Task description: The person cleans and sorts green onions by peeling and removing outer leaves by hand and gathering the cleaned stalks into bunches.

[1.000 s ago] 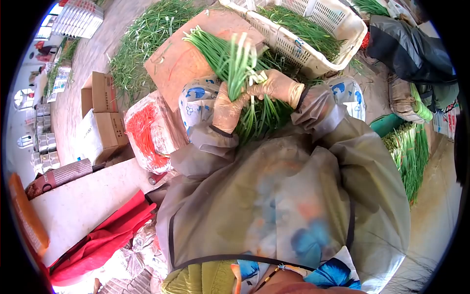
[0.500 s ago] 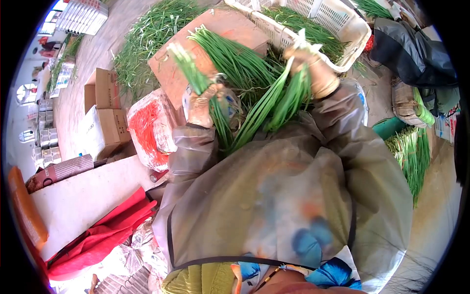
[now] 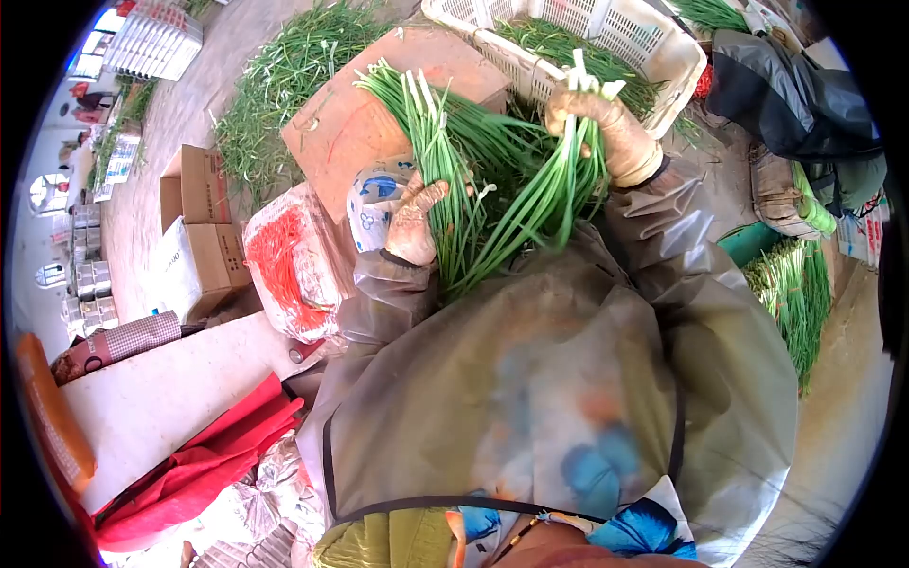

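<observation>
My left hand [image 3: 414,225] is closed around a bunch of green onions [image 3: 432,133], whose white ends point up and away from me. My right hand [image 3: 601,123] grips a second bunch of green onions [image 3: 549,194] near its white ends, fingers wrapped round the stems. The leaves of both bunches hang toward my lap and meet there. Both hands appear to wear thin, soiled gloves. Behind them, more loose green onions [image 3: 483,128] lie over a reddish-brown board [image 3: 331,118]. A rounded white thing with blue print [image 3: 374,204] sits beside my left hand, partly hidden.
A white plastic crate [image 3: 677,90] holding greens stands ahead on the right. Loose leaves [image 3: 294,76] are heaped on the floor at far left. Red strings [image 3: 284,265] lie on a pale bundle near a cardboard box [image 3: 210,246]. Bunched greens [image 3: 800,308] stand at right.
My left hand has turned and moved slightly right and lower, bringing its bunch more upright and closer to the other. My right hand keeps its bunch in almost the same spot.
</observation>
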